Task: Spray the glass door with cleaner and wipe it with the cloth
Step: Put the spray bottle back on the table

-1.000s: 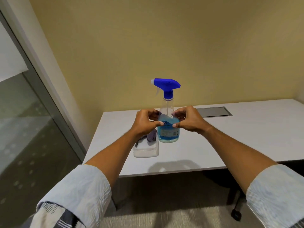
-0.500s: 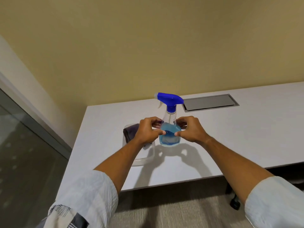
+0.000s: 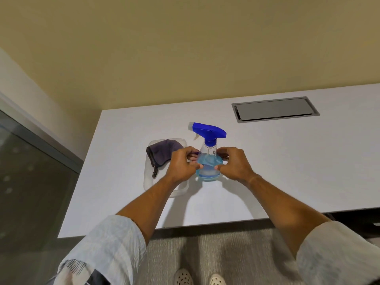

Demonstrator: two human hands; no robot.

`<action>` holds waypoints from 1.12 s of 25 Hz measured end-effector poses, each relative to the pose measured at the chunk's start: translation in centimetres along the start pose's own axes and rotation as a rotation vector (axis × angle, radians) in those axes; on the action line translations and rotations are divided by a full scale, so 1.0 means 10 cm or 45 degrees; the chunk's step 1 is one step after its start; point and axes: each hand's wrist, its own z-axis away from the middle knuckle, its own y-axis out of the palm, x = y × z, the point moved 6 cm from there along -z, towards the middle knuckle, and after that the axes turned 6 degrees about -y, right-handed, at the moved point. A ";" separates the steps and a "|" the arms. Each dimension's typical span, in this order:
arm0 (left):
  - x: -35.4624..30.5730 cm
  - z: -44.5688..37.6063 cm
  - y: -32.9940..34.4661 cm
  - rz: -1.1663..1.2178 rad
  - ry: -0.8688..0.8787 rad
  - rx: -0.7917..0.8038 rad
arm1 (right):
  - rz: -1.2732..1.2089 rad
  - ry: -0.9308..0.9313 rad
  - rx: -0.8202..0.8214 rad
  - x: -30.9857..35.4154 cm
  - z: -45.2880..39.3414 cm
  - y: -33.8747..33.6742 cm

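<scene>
A clear spray bottle (image 3: 208,163) with blue liquid and a blue trigger head stands upright on the white table (image 3: 287,161). My left hand (image 3: 182,166) cups its left side and my right hand (image 3: 234,165) cups its right side, fingers wrapped around the body. Just left of the bottle, a folded dark purple cloth (image 3: 162,153) lies in a shallow clear tray (image 3: 150,182); my left wrist covers part of the tray. The glass door (image 3: 30,182) fills the left edge of the view.
A grey metal cable hatch (image 3: 275,109) is set into the table at the back right. A yellow wall rises behind the table. Grey carpet and my two shoes (image 3: 197,278) show below the table's front edge.
My view has moved closer and tilted down over the table, so the cloth in the tray now shows. Both hands stay around the bottle, which still stands on the table.
</scene>
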 end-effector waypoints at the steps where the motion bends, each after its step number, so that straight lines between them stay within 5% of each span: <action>1: 0.03 -0.01 0.02 0.001 0.000 0.000 | -0.003 0.011 0.000 -0.04 0.00 0.04; 23: 0.20 0.02 0.23 -0.014 -0.150 0.064 | 0.031 0.038 -0.057 -0.14 0.09 0.20; 28: 0.15 0.30 0.19 -0.420 -0.040 0.040 | 0.158 -0.025 -0.170 0.09 0.37 0.13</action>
